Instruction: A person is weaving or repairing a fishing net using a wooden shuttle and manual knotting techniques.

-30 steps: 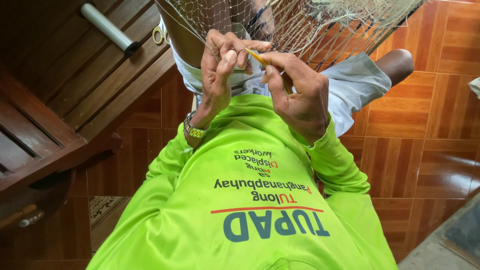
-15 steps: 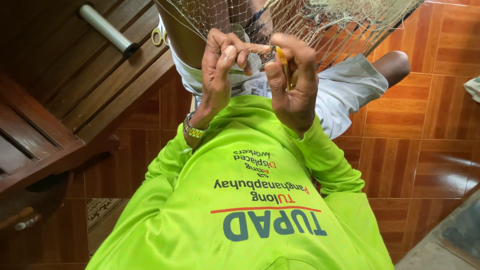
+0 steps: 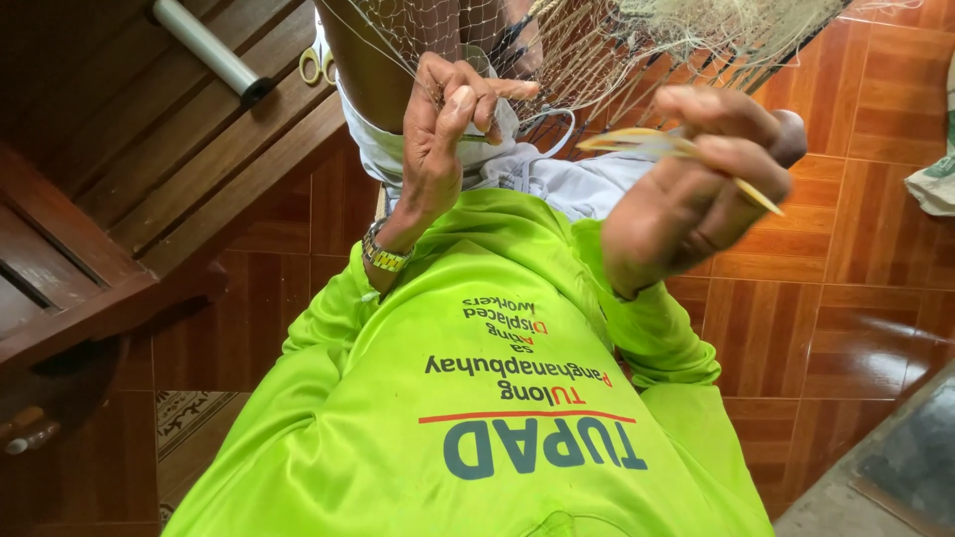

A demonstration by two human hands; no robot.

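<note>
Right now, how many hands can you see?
2. The left hand is up by the net, pinching its mesh. The right hand is lower, to the right, holding a yellow netting needle. No other hands show.

**Tiled floor and dark wooden furniture**

The floor (image 3: 856,328) is laid with glossy reddish-brown tiles in a wood-grain pattern, and daylight glints off them on the right. On the left stands dark slatted wooden furniture (image 3: 90,249), its boards running at a slant. A patterned mat (image 3: 194,423) lies on the tiles near the lower left. At the lower right corner a grey slab (image 3: 895,477) edges the tiles.
</note>
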